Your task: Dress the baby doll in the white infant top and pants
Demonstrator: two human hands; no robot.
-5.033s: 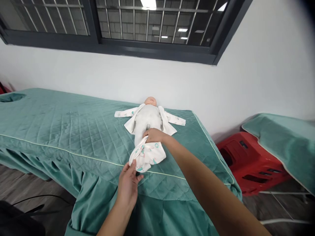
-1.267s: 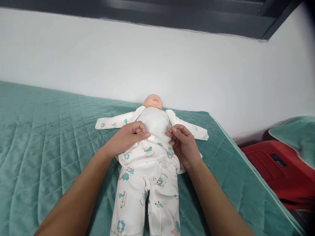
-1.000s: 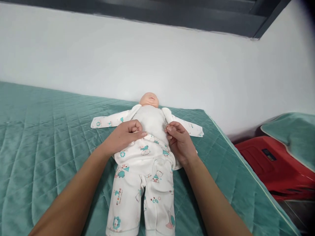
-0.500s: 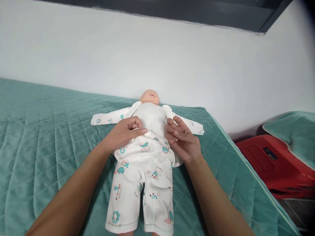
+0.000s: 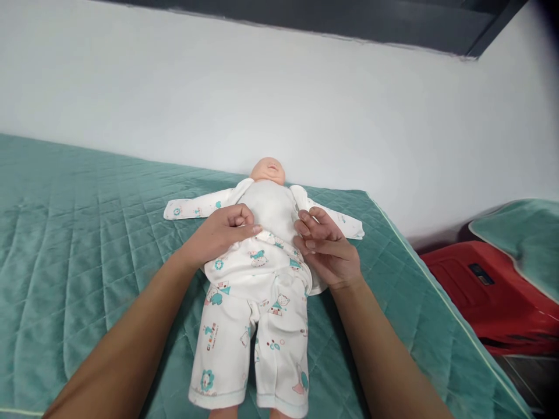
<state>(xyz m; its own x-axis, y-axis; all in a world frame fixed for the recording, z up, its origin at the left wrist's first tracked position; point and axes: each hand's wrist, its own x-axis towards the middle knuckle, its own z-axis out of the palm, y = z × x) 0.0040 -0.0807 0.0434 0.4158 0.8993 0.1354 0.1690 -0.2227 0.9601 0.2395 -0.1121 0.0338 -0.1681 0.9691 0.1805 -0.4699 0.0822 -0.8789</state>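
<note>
A baby doll (image 5: 269, 201) lies on its back, its head toward the wall. It wears white printed trousers (image 5: 257, 302). A matching long-sleeved top is spread under it, with one sleeve (image 5: 192, 208) out to each side and its grey-white torso bare in front. My left hand (image 5: 222, 233) is closed on the trousers' waistband at the doll's left-hand side in view, thumb on top. Opposite, my right hand (image 5: 329, 247) is at the waistband's other end, fingers curled and partly apart, seemingly pinching its edge; the exact contact is hidden.
A green quilted cover (image 5: 87, 233) lies beneath the doll, and its right edge drops away. Behind stands a white wall (image 5: 218, 99) with a dark panel (image 5: 327, 20) above. A red plastic stool (image 5: 476, 285) is beside the bed at right, partly under green cloth (image 5: 524, 238).
The view has shifted slightly. Both hands keep nearly the same places at the waistband, and the doll and its clothes look much the same.
</note>
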